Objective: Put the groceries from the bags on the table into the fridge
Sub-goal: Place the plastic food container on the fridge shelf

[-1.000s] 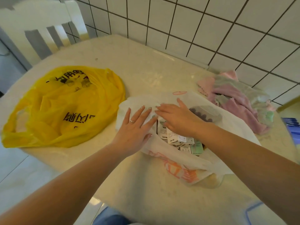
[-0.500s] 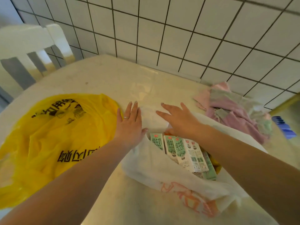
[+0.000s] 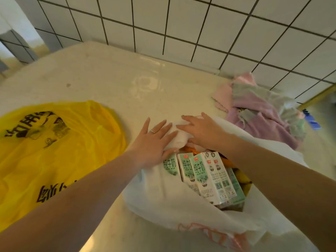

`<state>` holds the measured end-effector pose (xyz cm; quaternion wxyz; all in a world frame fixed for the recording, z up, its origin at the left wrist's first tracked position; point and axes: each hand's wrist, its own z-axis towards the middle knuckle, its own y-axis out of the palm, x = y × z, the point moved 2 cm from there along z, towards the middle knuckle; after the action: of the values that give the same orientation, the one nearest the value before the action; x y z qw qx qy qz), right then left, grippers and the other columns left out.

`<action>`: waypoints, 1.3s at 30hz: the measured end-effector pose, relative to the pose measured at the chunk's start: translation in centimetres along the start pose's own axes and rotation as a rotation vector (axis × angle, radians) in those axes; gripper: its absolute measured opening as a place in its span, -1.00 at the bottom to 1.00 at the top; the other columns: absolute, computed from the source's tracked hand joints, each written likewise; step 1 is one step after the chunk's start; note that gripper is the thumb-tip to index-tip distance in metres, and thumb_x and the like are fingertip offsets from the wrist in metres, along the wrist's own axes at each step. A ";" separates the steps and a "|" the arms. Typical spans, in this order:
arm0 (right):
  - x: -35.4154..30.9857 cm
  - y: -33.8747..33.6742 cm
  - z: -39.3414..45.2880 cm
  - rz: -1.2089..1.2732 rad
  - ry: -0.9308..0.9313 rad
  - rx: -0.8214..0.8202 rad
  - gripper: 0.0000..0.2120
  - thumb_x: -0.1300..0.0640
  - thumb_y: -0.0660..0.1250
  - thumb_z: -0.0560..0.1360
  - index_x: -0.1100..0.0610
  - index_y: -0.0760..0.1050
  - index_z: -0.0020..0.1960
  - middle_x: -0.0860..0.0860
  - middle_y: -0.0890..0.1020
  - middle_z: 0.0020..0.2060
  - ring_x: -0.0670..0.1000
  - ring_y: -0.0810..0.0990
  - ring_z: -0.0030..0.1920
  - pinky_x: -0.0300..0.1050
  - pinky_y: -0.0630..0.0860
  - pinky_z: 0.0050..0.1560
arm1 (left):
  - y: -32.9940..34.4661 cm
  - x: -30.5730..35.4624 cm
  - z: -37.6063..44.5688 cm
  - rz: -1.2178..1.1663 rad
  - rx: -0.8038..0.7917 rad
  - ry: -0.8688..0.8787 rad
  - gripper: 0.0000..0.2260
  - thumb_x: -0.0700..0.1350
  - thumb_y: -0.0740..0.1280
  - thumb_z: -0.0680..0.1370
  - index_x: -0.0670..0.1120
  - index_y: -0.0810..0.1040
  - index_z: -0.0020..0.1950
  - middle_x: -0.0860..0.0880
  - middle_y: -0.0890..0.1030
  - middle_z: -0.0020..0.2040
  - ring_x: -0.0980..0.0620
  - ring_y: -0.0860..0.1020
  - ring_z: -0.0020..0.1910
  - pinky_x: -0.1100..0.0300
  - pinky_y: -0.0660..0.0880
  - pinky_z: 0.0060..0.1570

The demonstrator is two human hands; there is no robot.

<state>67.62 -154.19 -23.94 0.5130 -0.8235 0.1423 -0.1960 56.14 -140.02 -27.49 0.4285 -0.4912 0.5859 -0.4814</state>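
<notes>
Head view: your two hands lie flat on the far flap of the white bag (image 3: 160, 193), which rests on the surface (image 3: 112, 84) near its front edge. Your left hand (image 3: 152, 140) has straight, spread fingers pressing the bag's rim down; it holds nothing. Your right hand (image 3: 201, 131) is also open, the fingers stretched over the same folded rim at about 12 o'clock of the bag's mouth, touching it but not closed around it.

The milk cartons (image 3: 205, 175) stand packed together inside the open mouth, directly toward you from both palms, at about 6 o'clock from them. Their long axes run roughly from 11 to 5 o'clock. I judge that the right hand is a little nearer to them, its wrist just above their tops. A yellow bag (image 3: 54, 151) lies at 9 o'clock, beside the left forearm.
</notes>
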 end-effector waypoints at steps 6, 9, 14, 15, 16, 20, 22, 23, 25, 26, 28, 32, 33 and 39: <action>1.2 0.6 0.5 0.013 -0.016 0.003 -0.49 -0.05 0.10 0.59 -0.09 0.06 0.50 -0.01 0.03 0.52 -0.06 0.14 0.47 0.12 -0.12 0.45 | 0.1 0.0 1.7 -0.128 -0.060 -0.071 -0.37 0.33 -0.27 0.52 0.08 -0.06 0.54 0.02 0.03 0.55 0.02 -0.10 0.53 -0.23 -0.22 0.42; 1.9 0.1 -0.5 0.062 -0.029 0.121 -0.48 0.01 0.19 0.57 -0.05 0.13 0.49 0.00 0.11 0.51 -0.04 0.16 0.47 0.05 -0.03 0.45 | -1.4 0.9 1.6 -0.145 0.162 0.002 -0.31 0.29 -0.28 0.50 -0.02 0.09 0.53 -0.03 0.16 0.52 -0.03 0.01 0.52 -0.16 -0.13 0.46; 3.8 -0.4 -6.2 0.155 0.062 0.392 -0.60 0.16 0.38 0.46 0.08 0.49 0.29 0.06 0.48 0.31 0.09 0.49 0.26 0.06 0.36 0.28 | -3.1 3.3 2.6 -0.095 0.464 0.254 -0.51 0.08 0.17 0.57 -0.12 0.30 0.45 -0.08 0.38 0.42 -0.04 0.26 0.44 -0.04 0.07 0.45; 4.2 0.0 -7.7 0.145 0.107 0.418 -0.63 0.17 0.41 0.44 0.08 0.53 0.24 0.06 0.53 0.26 0.11 0.55 0.19 0.04 0.44 0.20 | -3.3 3.7 3.0 -0.058 0.431 0.304 -0.46 0.06 0.27 0.53 -0.11 0.27 0.46 -0.07 0.35 0.43 -0.02 0.24 0.45 -0.02 0.04 0.45; 4.6 0.5 -9.1 0.129 0.146 0.414 -0.65 0.16 0.41 0.44 0.09 0.54 0.22 0.06 0.56 0.23 0.12 0.57 0.15 0.03 0.47 0.15 | -3.6 4.1 3.5 -0.014 0.379 0.343 -0.38 0.05 0.34 0.49 -0.09 0.22 0.48 -0.06 0.31 0.46 -0.01 0.20 0.47 0.00 -0.01 0.46; 6.3 2.8 -13.3 0.184 0.266 0.333 -0.63 0.05 0.27 0.49 0.06 0.49 0.28 0.07 0.49 0.30 0.16 0.47 0.27 0.10 0.35 0.29 | -4.6 5.1 5.8 0.133 0.187 0.415 -0.27 0.01 0.30 0.53 -0.02 -0.09 0.54 0.00 -0.03 0.56 0.04 -0.14 0.51 0.06 -0.25 0.45; 6.9 3.5 -14.3 0.223 0.325 0.274 -0.58 -0.04 0.26 0.51 -0.01 0.41 0.35 0.03 0.40 0.38 0.13 0.37 0.35 0.08 0.28 0.35 | -5.4 6.1 6.9 0.139 0.165 0.435 -0.34 -0.10 0.22 0.58 -0.01 -0.12 0.54 0.02 -0.08 0.56 0.05 -0.17 0.51 0.07 -0.26 0.45; 7.1 3.8 -14.5 0.240 0.336 0.246 -0.54 -0.10 0.25 0.51 -0.04 0.36 0.39 0.00 0.34 0.42 0.11 0.32 0.38 0.07 0.26 0.37 | -5.8 6.6 7.4 0.133 0.148 0.449 -0.38 -0.14 0.17 0.59 0.00 -0.11 0.54 0.02 -0.08 0.56 0.05 -0.17 0.52 0.06 -0.25 0.46; 7.2 4.3 -14.6 0.263 0.340 0.204 -0.43 -0.22 0.21 0.49 -0.08 0.23 0.45 -0.02 0.25 0.46 0.07 0.24 0.43 0.05 0.21 0.39 | -6.1 7.8 8.5 0.116 0.107 0.484 -0.43 -0.15 0.13 0.60 0.03 -0.07 0.54 0.01 -0.06 0.56 0.04 -0.14 0.52 0.05 -0.22 0.46; 7.2 4.3 -14.5 0.267 0.339 0.200 -0.38 -0.26 0.20 0.48 -0.08 0.17 0.47 -0.02 0.22 0.47 0.06 0.21 0.44 0.03 0.18 0.40 | -6.1 8.2 9.0 0.105 0.084 0.495 -0.43 -0.12 0.14 0.60 0.04 -0.05 0.54 0.00 -0.06 0.56 0.04 -0.12 0.52 0.04 -0.21 0.46; 7.3 4.5 -14.2 0.274 0.343 0.196 -0.29 -0.32 0.18 0.46 -0.04 0.10 0.50 -0.02 0.19 0.48 0.05 0.18 0.45 -0.01 0.14 0.40 | -5.8 8.8 9.9 0.068 0.057 0.483 -0.46 -0.02 0.14 0.60 0.08 -0.02 0.53 0.00 -0.05 0.56 0.04 -0.09 0.52 0.04 -0.18 0.45; 8.0 4.8 -13.4 0.291 0.338 0.165 -0.19 -0.37 0.18 0.42 0.01 0.03 0.52 -0.02 0.15 0.49 0.03 0.18 0.43 -0.03 0.15 0.38 | -5.5 8.8 11.0 -0.028 0.073 0.427 -0.45 0.16 0.10 0.59 0.09 0.00 0.53 -0.02 0.03 0.55 -0.01 0.02 0.51 0.03 -0.01 0.46; 8.2 5.0 -13.2 0.303 0.335 0.149 -0.18 -0.37 0.20 0.42 0.01 0.03 0.52 -0.02 0.16 0.48 0.03 0.20 0.43 -0.03 0.16 0.37 | -5.4 8.6 11.1 -0.052 0.071 0.418 -0.42 0.19 0.12 0.57 0.08 0.01 0.53 -0.03 0.06 0.55 -0.02 0.06 0.50 0.02 0.05 0.46; 8.4 5.9 -12.1 0.364 0.344 0.128 -0.14 -0.39 0.26 0.34 -0.02 0.08 0.49 -0.01 0.17 0.47 0.05 0.22 0.41 0.07 0.14 0.42 | -4.8 6.7 11.2 -0.233 0.008 0.325 -0.26 0.31 0.25 0.45 0.11 0.04 0.52 0.03 0.23 0.46 0.01 0.31 0.35 0.10 0.33 0.27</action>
<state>69.19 -169.97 -22.91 0.5592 -0.7048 0.3606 -0.2462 66.80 -148.49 -24.89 0.2717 -0.4696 0.5847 -0.6031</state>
